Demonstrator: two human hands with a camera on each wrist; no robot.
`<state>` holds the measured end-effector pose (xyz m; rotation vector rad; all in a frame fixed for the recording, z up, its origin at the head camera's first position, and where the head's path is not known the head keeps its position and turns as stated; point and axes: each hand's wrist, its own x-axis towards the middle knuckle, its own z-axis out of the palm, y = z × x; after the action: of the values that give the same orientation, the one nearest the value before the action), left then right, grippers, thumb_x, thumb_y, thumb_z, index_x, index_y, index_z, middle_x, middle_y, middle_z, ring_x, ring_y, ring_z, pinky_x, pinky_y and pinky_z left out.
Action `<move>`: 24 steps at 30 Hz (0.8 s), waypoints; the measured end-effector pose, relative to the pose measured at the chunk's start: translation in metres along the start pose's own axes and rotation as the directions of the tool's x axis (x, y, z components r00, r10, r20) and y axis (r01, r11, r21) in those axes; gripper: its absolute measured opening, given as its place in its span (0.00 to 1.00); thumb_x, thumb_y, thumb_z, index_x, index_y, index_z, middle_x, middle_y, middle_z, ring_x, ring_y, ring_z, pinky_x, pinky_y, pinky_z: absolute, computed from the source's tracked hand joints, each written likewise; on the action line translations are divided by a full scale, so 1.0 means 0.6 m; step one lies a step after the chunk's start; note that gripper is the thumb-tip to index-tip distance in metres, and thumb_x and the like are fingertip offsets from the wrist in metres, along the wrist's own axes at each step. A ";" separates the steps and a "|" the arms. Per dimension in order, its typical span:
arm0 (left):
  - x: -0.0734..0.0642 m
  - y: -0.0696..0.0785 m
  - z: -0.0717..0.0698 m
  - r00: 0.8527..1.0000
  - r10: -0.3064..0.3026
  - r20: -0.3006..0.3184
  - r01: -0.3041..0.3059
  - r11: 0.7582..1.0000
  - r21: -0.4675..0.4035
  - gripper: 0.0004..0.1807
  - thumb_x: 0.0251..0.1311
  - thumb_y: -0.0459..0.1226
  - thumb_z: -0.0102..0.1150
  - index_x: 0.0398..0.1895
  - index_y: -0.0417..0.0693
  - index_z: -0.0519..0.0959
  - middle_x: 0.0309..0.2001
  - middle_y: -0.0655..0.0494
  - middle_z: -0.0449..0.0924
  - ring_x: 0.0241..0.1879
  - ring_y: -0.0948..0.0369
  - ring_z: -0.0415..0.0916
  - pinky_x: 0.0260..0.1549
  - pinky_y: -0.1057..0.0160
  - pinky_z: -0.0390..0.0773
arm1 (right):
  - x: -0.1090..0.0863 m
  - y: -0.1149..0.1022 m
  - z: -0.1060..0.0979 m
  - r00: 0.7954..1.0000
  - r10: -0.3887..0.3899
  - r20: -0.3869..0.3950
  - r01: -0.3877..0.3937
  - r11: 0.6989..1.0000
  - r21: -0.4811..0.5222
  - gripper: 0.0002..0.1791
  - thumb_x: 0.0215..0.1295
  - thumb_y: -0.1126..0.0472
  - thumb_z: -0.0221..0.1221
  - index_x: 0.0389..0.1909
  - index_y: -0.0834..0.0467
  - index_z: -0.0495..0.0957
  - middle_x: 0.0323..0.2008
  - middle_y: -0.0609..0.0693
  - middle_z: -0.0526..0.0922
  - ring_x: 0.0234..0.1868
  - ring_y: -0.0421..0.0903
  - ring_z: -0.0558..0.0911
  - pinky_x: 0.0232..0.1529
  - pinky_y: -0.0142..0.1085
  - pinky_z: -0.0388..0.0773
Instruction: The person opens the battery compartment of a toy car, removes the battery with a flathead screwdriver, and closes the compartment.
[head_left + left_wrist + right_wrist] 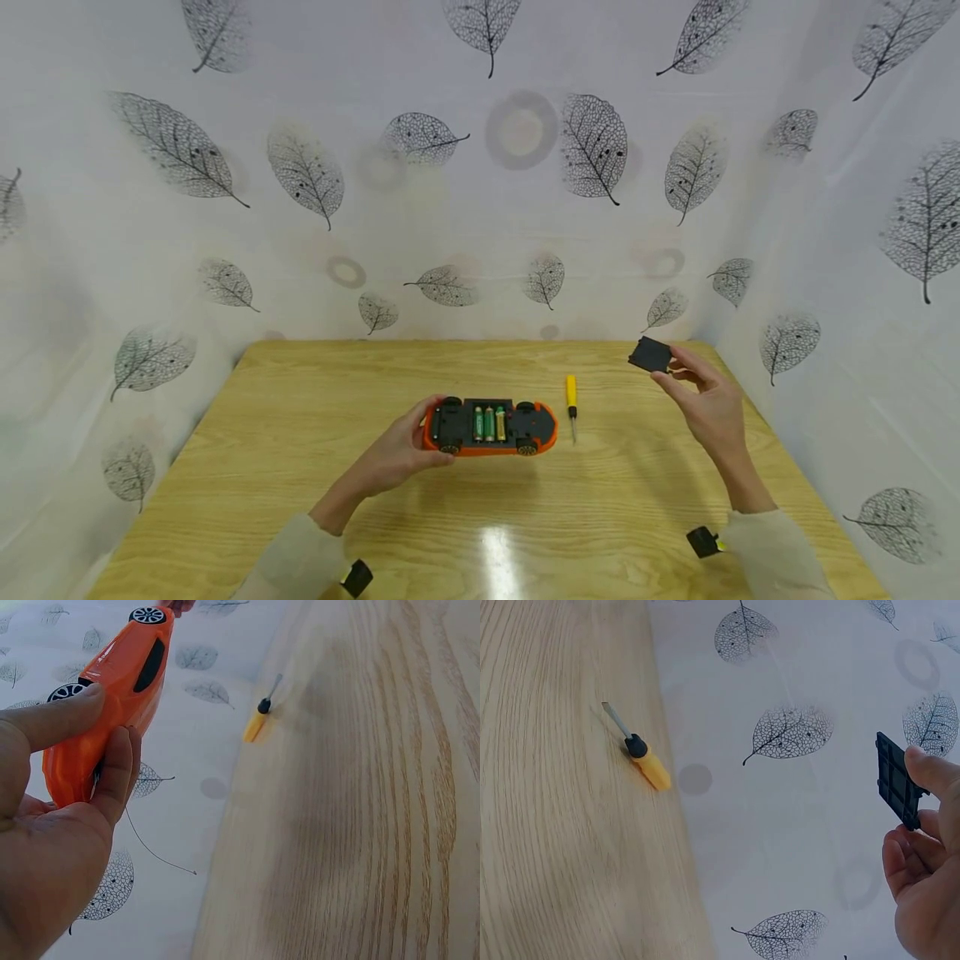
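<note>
An orange toy car (480, 451) is held above the table with its black underside towards the head camera. Its battery compartment is uncovered, and several green and gold batteries (490, 423) lie side by side in it. My left hand (396, 450) grips the car by one end, thumb along the near side, fingers behind; in the left wrist view the car's orange body (120, 697) and wheels show. Raised at the right, my right hand (712, 408) pinches a thin black battery cover (649, 355) by its edge. The cover's ribbed face (896, 780) shows in the right wrist view.
On the wooden table (315, 392) lies a screwdriver (572, 396) with a yellow handle, between the car and the right hand, its metal tip towards the near side. A white leaf-patterned sheet (480, 217) hangs behind the table and along both sides.
</note>
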<state>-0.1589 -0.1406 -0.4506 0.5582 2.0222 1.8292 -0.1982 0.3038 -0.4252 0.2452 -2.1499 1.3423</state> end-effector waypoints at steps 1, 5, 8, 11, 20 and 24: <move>0.000 0.000 0.000 1.000 0.000 -0.001 0.000 1.000 0.000 0.48 0.63 0.25 0.67 0.81 0.39 0.50 0.74 0.31 0.57 0.62 0.43 0.75 0.55 0.59 0.82 | -0.001 0.004 -0.002 1.000 0.010 -0.004 -0.010 1.000 -0.007 0.28 0.59 0.80 0.67 0.62 0.71 0.78 0.56 0.61 0.82 0.46 0.32 0.80 0.50 0.20 0.76; 0.001 0.000 0.001 1.000 0.001 0.004 -0.001 1.000 -0.005 0.48 0.63 0.25 0.67 0.81 0.39 0.50 0.74 0.31 0.57 0.63 0.42 0.75 0.55 0.59 0.82 | -0.004 0.018 -0.010 0.999 0.045 -0.029 -0.047 0.998 -0.046 0.28 0.60 0.79 0.68 0.63 0.71 0.78 0.55 0.57 0.83 0.44 0.32 0.81 0.49 0.19 0.76; 0.001 -0.001 0.001 1.000 0.002 0.009 -0.002 1.000 -0.009 0.48 0.63 0.25 0.67 0.81 0.38 0.50 0.74 0.31 0.56 0.63 0.42 0.75 0.54 0.59 0.82 | -0.006 0.022 -0.015 0.996 0.075 -0.056 -0.079 0.995 -0.057 0.28 0.60 0.77 0.69 0.63 0.69 0.79 0.56 0.59 0.83 0.42 0.31 0.81 0.48 0.18 0.75; 0.001 -0.001 0.001 1.000 0.001 0.011 -0.001 1.000 -0.010 0.48 0.63 0.25 0.67 0.81 0.39 0.50 0.74 0.31 0.56 0.63 0.42 0.75 0.54 0.59 0.82 | -0.008 0.026 -0.019 0.993 0.094 -0.077 -0.098 0.994 -0.056 0.28 0.60 0.75 0.71 0.63 0.65 0.80 0.58 0.60 0.83 0.41 0.29 0.80 0.46 0.18 0.75; 0.001 0.000 0.001 1.000 0.001 0.010 0.000 1.000 -0.004 0.48 0.62 0.25 0.67 0.81 0.38 0.50 0.74 0.31 0.56 0.63 0.41 0.74 0.55 0.58 0.82 | -0.014 0.045 -0.028 0.983 0.157 -0.092 -0.165 0.983 -0.085 0.29 0.62 0.70 0.71 0.65 0.61 0.79 0.61 0.63 0.81 0.42 0.27 0.79 0.45 0.16 0.74; 0.000 0.001 0.000 1.000 -0.003 0.009 0.003 1.000 -0.005 0.49 0.62 0.25 0.67 0.81 0.38 0.49 0.74 0.31 0.56 0.63 0.41 0.74 0.54 0.58 0.82 | -0.018 0.059 -0.026 0.977 0.191 -0.096 -0.200 0.974 -0.103 0.28 0.63 0.67 0.72 0.65 0.62 0.79 0.58 0.57 0.84 0.40 0.27 0.78 0.42 0.16 0.74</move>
<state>-0.1587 -0.1403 -0.4498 0.5608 2.0115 1.8259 -0.1995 0.3326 -0.4532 -0.0703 -2.2133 1.3072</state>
